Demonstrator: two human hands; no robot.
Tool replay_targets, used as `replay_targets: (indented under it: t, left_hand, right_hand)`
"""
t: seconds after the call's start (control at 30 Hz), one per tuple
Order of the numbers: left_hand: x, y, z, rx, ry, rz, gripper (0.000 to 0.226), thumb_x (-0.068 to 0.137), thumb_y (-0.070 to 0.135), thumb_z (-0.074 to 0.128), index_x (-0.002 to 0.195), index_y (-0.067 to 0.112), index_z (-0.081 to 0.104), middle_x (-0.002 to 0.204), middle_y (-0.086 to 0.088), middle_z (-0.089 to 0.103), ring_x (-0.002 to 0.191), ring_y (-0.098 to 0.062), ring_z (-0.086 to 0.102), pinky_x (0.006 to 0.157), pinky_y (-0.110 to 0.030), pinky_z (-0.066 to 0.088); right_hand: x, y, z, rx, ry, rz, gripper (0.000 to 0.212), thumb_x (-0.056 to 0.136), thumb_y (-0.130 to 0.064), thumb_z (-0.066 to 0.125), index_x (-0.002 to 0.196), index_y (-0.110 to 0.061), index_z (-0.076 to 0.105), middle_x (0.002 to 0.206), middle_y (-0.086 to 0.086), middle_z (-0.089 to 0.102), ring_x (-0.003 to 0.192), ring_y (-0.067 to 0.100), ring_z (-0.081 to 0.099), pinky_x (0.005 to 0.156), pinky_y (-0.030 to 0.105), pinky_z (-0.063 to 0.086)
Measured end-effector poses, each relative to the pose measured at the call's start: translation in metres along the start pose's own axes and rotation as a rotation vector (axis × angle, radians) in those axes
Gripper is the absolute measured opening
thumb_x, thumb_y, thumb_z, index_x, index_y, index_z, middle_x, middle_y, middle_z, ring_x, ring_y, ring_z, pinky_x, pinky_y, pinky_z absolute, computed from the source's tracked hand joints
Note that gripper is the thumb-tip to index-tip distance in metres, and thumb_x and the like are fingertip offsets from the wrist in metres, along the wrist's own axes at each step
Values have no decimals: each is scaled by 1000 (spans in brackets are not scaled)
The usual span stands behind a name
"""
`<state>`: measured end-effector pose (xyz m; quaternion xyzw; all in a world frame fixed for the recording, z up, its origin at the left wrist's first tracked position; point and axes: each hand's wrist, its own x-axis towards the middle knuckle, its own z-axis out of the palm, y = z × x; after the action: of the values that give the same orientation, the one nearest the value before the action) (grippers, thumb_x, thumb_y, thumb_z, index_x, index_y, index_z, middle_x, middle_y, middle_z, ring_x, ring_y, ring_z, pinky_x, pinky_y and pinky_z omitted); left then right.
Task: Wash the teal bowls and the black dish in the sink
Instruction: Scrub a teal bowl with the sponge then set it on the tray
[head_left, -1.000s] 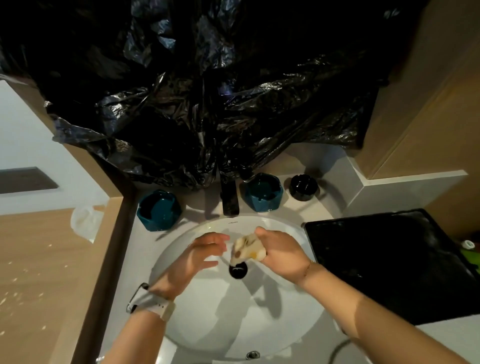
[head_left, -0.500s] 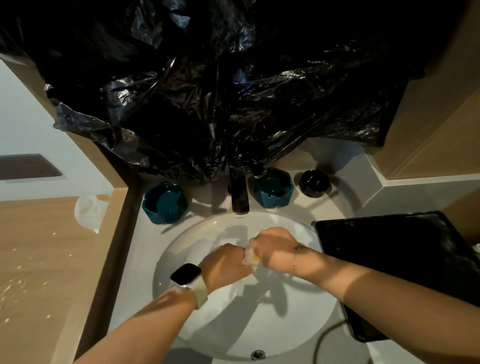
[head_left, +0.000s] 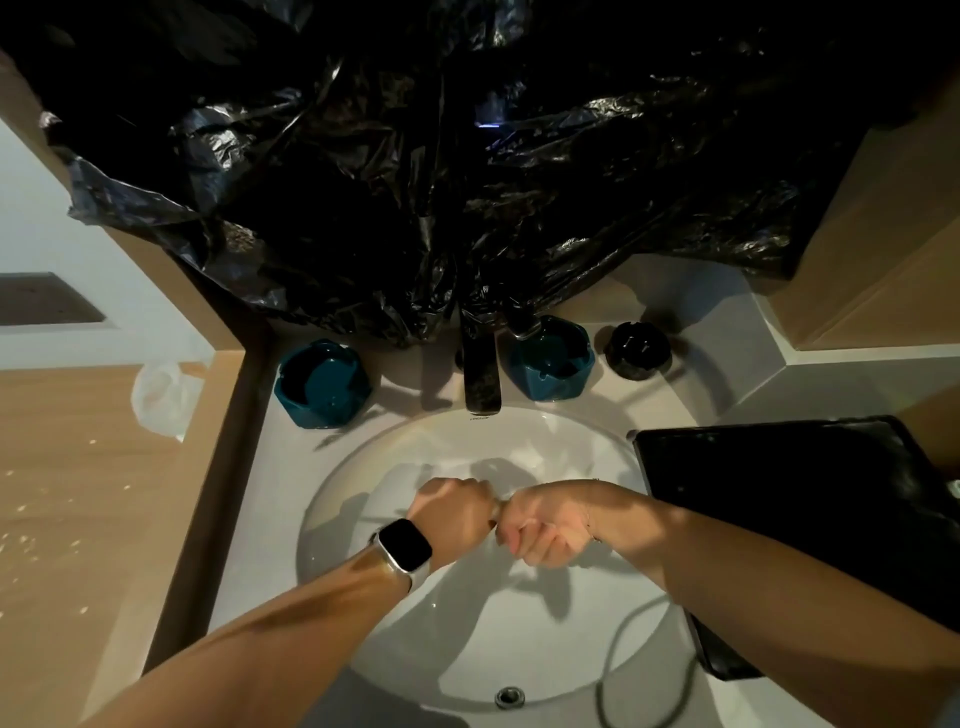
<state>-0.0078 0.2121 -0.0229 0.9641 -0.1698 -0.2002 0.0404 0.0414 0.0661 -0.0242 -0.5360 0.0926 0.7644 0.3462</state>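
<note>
Teal glaze marks the first thing on the left: 1 teal bowl (head_left: 323, 383) sits on the counter behind the sink (head_left: 363, 467), left of the dark faucet (head_left: 482, 376). A second teal bowl (head_left: 549, 358) stands just right of the faucet, and the black dish (head_left: 638, 349) is beside it, further right. All 3 are on the counter rim, none in the basin, so the washing proper looks not yet begun.

Over the basin, the left hand (head_left: 454, 514), with a watch (head_left: 404, 544) on its wrist, is curled into a fist, knuckle to knuckle with the right hand (head_left: 545, 527), which is also curled tight. Whatever they may be squeezing between them is hidden; I cannot tell whether either holds anything.

If this is a sponge or cloth being wrung or lathered, the step goes best with both fists kept low over the drain so drips stay in the basin. No water is visibly running, so opening the faucet would likely help first. Then take the left bowl, since it is nearest the left hand. A black tray (head_left: 779, 493) lies at the right of the sink.
</note>
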Motion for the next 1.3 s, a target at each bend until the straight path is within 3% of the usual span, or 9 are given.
replay_targets:
  t: [0.1,0.2,0.37,0.5,0.63,0.73,0.87,1.03,1.3]
  left_hand:
    - [-3,3,7,7,-15,5,27,99,22,40,110,9,60,105,-10,70,96,-32,65,72,-29,36]
    - [-13,5,9,-105,-51,-52,24,100,23,42,104,11,62,97,-10,70,86,-30,66,65,-31,38]
    - [-35,3,-24,-990,-381,-251,20,93,12,47,73,15,45,61,1,42,50,-13,36,45,-24,24]
    - [-40,2,-45,-1361,-838,-238,32,90,14,46,63,23,31,55,8,26,44,-6,19,42,-17,11]
    - [-45,7,-45,-1339,-878,-164,35,88,15,47,58,25,33,54,9,28,44,-6,20,42,-17,12]
    - [-48,15,-45,-974,-545,-203,30,89,13,50,64,24,36,56,6,34,48,-9,29,43,-18,20]
    - [-44,18,-26,-468,-129,-171,31,95,22,50,65,23,42,78,-4,62,76,-25,56,65,-26,43]
    - [-22,11,7,-130,-129,-82,15,92,15,45,78,14,47,93,-11,69,87,-33,66,66,-32,42]
    - [-5,6,20,-4,-186,0,23,89,12,47,97,4,68,102,-14,71,95,-33,65,72,-32,40]
  right_hand:
    - [3,8,9,-53,169,-22,24,79,-7,45,64,-22,32,42,-7,29,34,6,24,32,16,23]
    - [-8,18,24,-501,650,-301,15,75,-6,58,78,-18,48,64,-2,49,56,15,46,47,23,33]
    - [-42,47,39,-1222,1187,-752,79,74,-8,61,142,-33,27,128,-7,48,105,14,53,73,26,49]
    - [-33,50,48,-1585,1505,-838,74,55,-5,66,123,-29,49,94,-6,62,75,14,60,51,22,45]
    - [-37,39,49,-1731,1437,-703,39,32,-10,77,65,-20,59,51,-6,50,41,15,48,38,17,22]
    - [-35,34,47,-1721,1338,-734,35,36,-17,70,46,-24,38,36,-5,27,31,19,23,46,12,0]
    - [-13,27,47,-1372,1067,-594,27,76,-7,52,60,-18,32,52,-3,32,49,21,35,44,22,21]
    - [8,28,41,-566,657,-369,23,73,-8,54,61,-18,38,63,-3,38,58,15,37,53,24,29]
    - [11,33,36,-246,398,-328,45,74,-6,50,41,-27,28,45,-5,22,41,12,16,50,29,12]
